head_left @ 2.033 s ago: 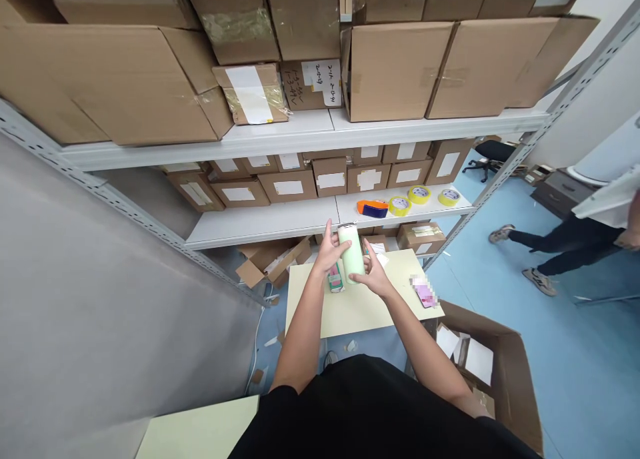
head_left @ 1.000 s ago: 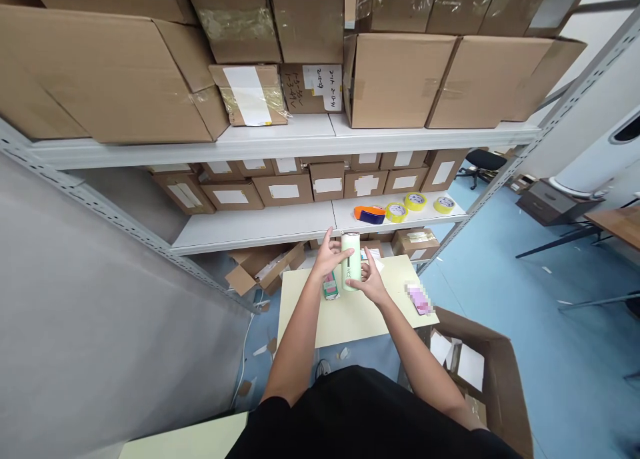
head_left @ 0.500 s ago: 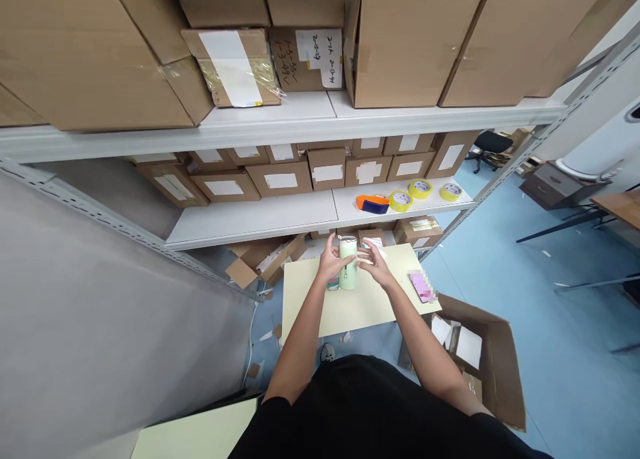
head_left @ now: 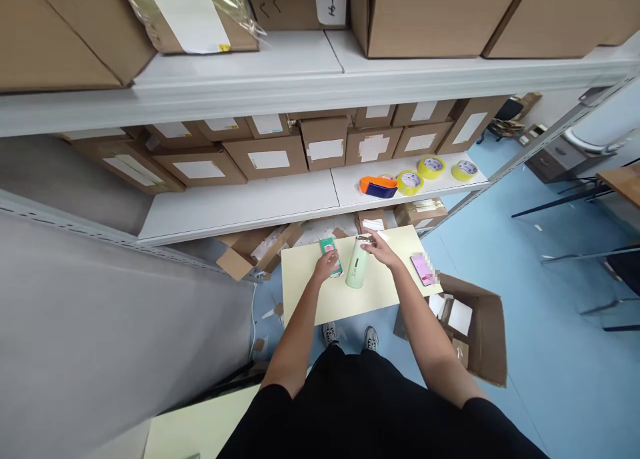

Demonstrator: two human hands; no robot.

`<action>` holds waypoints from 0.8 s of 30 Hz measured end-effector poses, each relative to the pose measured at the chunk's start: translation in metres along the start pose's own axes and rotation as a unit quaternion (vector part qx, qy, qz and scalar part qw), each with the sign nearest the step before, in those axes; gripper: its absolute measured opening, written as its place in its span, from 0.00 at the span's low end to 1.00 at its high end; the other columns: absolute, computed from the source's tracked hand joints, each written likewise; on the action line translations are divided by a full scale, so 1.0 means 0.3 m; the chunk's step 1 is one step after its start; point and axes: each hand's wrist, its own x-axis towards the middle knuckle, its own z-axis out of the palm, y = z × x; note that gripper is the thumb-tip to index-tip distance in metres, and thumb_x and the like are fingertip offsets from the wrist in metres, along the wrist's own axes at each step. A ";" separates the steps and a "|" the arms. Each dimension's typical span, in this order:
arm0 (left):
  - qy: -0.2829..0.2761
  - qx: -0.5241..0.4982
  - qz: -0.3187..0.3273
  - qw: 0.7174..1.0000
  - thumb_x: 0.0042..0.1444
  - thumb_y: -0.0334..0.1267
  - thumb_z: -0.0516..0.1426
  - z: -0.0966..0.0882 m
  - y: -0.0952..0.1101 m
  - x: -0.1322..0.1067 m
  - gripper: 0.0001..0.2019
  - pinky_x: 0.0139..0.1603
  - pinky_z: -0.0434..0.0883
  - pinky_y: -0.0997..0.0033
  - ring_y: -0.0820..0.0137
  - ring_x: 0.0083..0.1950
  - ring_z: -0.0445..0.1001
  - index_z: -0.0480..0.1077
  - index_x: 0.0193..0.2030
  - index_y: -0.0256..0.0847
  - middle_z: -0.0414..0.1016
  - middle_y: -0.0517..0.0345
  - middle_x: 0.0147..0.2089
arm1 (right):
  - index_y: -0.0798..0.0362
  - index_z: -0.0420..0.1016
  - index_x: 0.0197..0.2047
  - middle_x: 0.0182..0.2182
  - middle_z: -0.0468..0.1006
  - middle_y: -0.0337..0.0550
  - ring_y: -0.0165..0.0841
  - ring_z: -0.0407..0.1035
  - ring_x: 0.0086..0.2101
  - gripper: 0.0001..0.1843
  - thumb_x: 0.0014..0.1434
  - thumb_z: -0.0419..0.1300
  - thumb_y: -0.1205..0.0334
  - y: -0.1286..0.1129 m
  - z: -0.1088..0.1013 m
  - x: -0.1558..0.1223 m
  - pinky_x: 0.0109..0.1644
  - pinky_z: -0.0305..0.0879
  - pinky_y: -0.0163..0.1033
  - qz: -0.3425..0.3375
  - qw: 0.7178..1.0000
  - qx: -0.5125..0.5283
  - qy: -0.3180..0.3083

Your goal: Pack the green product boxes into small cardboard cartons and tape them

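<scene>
On the pale yellow table (head_left: 300,296) a light green tumbler (head_left: 357,267) with dark lettering stands slightly tilted. Fingers of my right hand (head_left: 379,248) are closed around its upper part near the lid. To the left, my left hand (head_left: 326,266) is closed on the near part of a green packet (head_left: 328,244) with pink and white print. That hand covers some of the packet, so its exact kind is unclear. A pink phone-like item (head_left: 423,270), partly blurred, lies near the table's right edge.
Ahead, a white shelf (head_left: 240,212) holds rows of labelled cardboard boxes (head_left: 265,158), yellow tape rolls (head_left: 410,181) and an orange and blue tape dispenser (head_left: 379,186). An open carton (head_left: 487,332) with small boxes stands right of the table. Another open carton (head_left: 235,262) is under the shelf.
My left hand has moved from the tumbler onto the packet beside it. My right hand has closed on the tumbler's top, and the tumbler has shifted right and tilted. The view has moved closer and lower.
</scene>
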 end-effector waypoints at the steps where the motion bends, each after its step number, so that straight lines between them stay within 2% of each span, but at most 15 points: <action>1: -0.008 0.039 -0.009 0.999 0.66 0.48 0.61 0.001 -0.033 0.029 0.24 0.70 0.69 0.54 0.55 0.70 0.70 0.72 0.66 0.43 0.71 0.45 0.70 | 0.40 0.67 0.70 0.52 0.79 0.44 0.39 0.73 0.48 0.38 0.58 0.69 0.51 0.013 -0.009 0.002 0.57 0.71 0.48 0.010 1.000 -0.004 0.004; 4: -0.052 0.134 -0.034 0.989 0.57 0.39 0.66 0.031 -0.110 0.089 0.28 0.77 0.58 0.48 0.47 0.79 0.55 0.73 0.65 0.42 0.60 0.44 0.78 | 0.40 0.64 0.72 0.50 0.78 0.44 0.39 0.73 0.48 0.38 0.60 0.68 0.52 0.043 -0.027 0.005 0.56 0.71 0.48 0.026 1.000 -0.013 0.007; 7: -0.116 0.277 -0.043 0.953 0.56 0.33 0.65 0.097 -0.169 0.084 0.34 0.75 0.59 0.41 0.42 0.82 0.42 0.68 0.70 0.43 0.47 0.44 0.83 | 0.40 0.59 0.75 0.52 0.77 0.46 0.39 0.73 0.48 0.40 0.63 0.65 0.52 0.066 -0.028 0.010 0.57 0.71 0.49 0.031 0.999 -0.033 0.003; 9: -0.134 0.339 -0.030 0.931 0.57 0.32 0.63 0.150 -0.200 0.047 0.35 0.72 0.62 0.40 0.41 0.82 0.43 0.65 0.72 0.46 0.45 0.45 0.83 | 0.39 0.57 0.76 0.54 0.76 0.47 0.40 0.72 0.51 0.42 0.63 0.65 0.52 0.079 -0.021 0.018 0.59 0.69 0.50 0.027 0.998 -0.048 -0.005; 10: -0.131 0.352 -0.022 0.927 0.58 0.33 0.62 0.175 -0.213 0.023 0.34 0.71 0.63 0.40 0.41 0.81 0.46 0.65 0.73 0.46 0.47 0.45 0.82 | 0.39 0.58 0.76 0.57 0.76 0.48 0.40 0.72 0.53 0.41 0.63 0.65 0.52 0.085 -0.016 0.024 0.61 0.68 0.51 0.023 0.998 -0.051 -0.010; 13: -0.091 0.353 -0.006 0.931 0.65 0.38 0.57 0.220 -0.231 -0.036 0.27 0.70 0.65 0.44 0.44 0.75 0.58 0.68 0.71 0.47 0.62 0.45 0.76 | 0.37 0.64 0.74 0.63 0.73 0.46 0.42 0.68 0.60 0.36 0.63 0.64 0.51 0.098 0.003 0.045 0.67 0.64 0.52 0.009 0.999 -0.051 -0.017; 15: -0.043 0.337 -0.011 0.940 0.67 0.41 0.54 0.213 -0.230 -0.038 0.27 0.70 0.65 0.47 0.46 0.73 0.61 0.67 0.72 0.47 0.64 0.44 0.74 | 0.37 0.69 0.70 0.65 0.71 0.45 0.43 0.67 0.62 0.33 0.63 0.64 0.49 0.100 0.013 0.054 0.69 0.63 0.52 0.004 0.998 -0.055 -0.022; 18: 0.004 0.314 -0.029 0.949 0.68 0.43 0.54 0.159 -0.220 0.028 0.30 0.71 0.62 0.48 0.46 0.76 0.56 0.61 0.76 0.45 0.53 0.44 0.80 | 0.38 0.72 0.67 0.65 0.71 0.45 0.42 0.68 0.62 0.30 0.62 0.65 0.49 0.093 0.019 0.048 0.69 0.64 0.52 0.000 0.998 -0.057 -0.029; 21: -0.020 0.301 -0.063 0.951 0.64 0.44 0.60 0.105 -0.217 0.129 0.33 0.72 0.60 0.48 0.44 0.79 0.50 0.62 0.74 0.44 0.43 0.44 0.83 | 0.38 0.73 0.66 0.62 0.73 0.45 0.42 0.70 0.60 0.29 0.62 0.66 0.49 0.086 0.014 0.018 0.67 0.65 0.51 -0.004 0.998 -0.056 -0.016; 22: -0.034 0.296 -0.083 0.951 0.61 0.44 0.63 0.093 -0.219 0.157 0.32 0.71 0.61 0.47 0.42 0.79 0.49 0.65 0.71 0.43 0.44 0.43 0.83 | 0.38 0.73 0.66 0.61 0.74 0.46 0.41 0.71 0.59 0.29 0.62 0.66 0.49 0.085 0.010 0.005 0.66 0.66 0.51 -0.003 0.998 -0.059 -0.008; 24: -0.045 0.278 -0.104 0.954 0.54 0.43 0.68 0.080 -0.226 0.190 0.30 0.68 0.63 0.47 0.39 0.78 0.52 0.71 0.63 0.41 0.51 0.38 0.80 | 0.39 0.74 0.64 0.59 0.75 0.46 0.41 0.72 0.57 0.29 0.61 0.67 0.49 0.086 -0.001 -0.022 0.63 0.68 0.50 0.003 0.998 -0.064 0.013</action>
